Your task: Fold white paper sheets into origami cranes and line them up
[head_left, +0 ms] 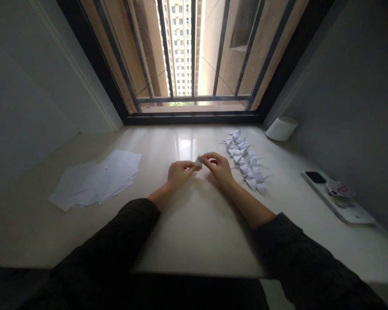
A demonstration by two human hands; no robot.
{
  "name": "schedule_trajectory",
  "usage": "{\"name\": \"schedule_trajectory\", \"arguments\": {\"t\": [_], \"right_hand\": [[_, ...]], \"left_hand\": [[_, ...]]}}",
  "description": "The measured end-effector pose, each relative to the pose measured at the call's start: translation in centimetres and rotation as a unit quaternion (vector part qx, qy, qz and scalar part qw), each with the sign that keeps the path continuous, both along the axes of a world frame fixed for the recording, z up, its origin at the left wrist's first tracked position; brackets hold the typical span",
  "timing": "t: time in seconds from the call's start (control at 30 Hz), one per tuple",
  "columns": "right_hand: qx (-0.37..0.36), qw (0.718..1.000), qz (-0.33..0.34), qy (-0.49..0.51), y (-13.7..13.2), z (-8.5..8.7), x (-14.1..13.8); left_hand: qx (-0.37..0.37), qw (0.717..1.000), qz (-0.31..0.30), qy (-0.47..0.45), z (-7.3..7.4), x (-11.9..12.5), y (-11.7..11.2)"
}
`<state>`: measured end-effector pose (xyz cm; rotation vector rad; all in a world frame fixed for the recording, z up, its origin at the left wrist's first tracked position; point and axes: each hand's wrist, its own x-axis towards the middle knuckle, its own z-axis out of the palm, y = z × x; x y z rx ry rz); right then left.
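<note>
A small folded piece of white paper (198, 162) is held between my two hands over the middle of the sill. My left hand (180, 172) pinches its lower left side between thumb and fingers. From the right, my right hand (219, 167) grips its upper edge with thumb and forefinger. Fingers cover part of the paper, and its exact folded shape is too small to make out. Just right of my right hand stand several white origami cranes (245, 159), packed in a slanting cluster. White paper sheets (98, 178) lie in an overlapping pile to the left.
The pale windowsill (194, 241) ends at a front edge close to my body. A white roll (282, 128) stands at the back right corner. Along the right wall lies a phone (339, 197) with a grip on its back. A barred window (194, 117) closes off the back.
</note>
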<state>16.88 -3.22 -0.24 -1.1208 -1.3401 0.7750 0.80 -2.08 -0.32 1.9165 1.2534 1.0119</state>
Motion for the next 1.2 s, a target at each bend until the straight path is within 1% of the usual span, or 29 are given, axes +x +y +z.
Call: {"name": "schedule_trajectory", "arguments": {"t": [0.23,0.47,0.6,0.73,0.83,0.97,1.1,1.2], "right_hand": [[-0.002,0.999,0.035,0.011,0.38,-0.43,0.14],[0.023,0.999,0.025,-0.023,0.12,-0.08,0.04],[0.012,0.999,0.032,0.001,0.09,-0.15,-0.01],[0.002,0.999,0.036,0.016,0.3,-0.52,0.02],[0.007,1.0,0.021,0.012,0.5,-0.76,0.06],[0.016,1.0,-0.019,0.001,0.48,-0.69,0.05],[0.047,0.996,-0.057,-0.048,0.01,-0.2,0.08],[0.067,0.992,-0.056,-0.093,-0.26,-0.01,0.14]], "left_hand": [[0.005,1.0,0.006,0.004,-0.12,0.04,0.07],[0.003,1.0,-0.004,0.018,-0.13,0.0,0.08],[0.004,1.0,-0.014,0.007,-0.24,0.06,0.18],[-0.017,1.0,-0.017,-0.019,-0.37,0.08,0.36],[-0.033,0.998,-0.028,-0.048,-0.33,0.09,0.5],[-0.037,0.996,-0.038,-0.074,-0.16,0.14,0.58],[-0.026,0.997,-0.025,-0.064,-0.05,0.12,0.5],[-0.016,0.998,-0.01,-0.056,0.01,0.05,0.43]]}}
